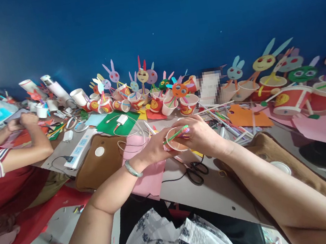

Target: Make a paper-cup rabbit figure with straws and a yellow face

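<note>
A paper cup (172, 146) is held over the table, tilted so its open mouth faces me. My left hand (155, 149), with a bangle on the wrist, is wrapped round its left side. At the cup's right rim, the fingers of my right hand (202, 133) are closed on thin green and purple strips (183, 130) that cross the mouth. The fingertips partly hide how the strips meet the cup. Black-handled scissors (198, 172) lie below the hands, by a sheet of pink paper (146, 176).
Along the blue wall stand several cups with paper rabbit heads (142, 76). A power strip (80, 149), white cable (122, 120), green paper (107, 125), brown cushions (97, 168) and loose strips (225, 119) cover the table. At left sits a person in a red sleeve (14, 157).
</note>
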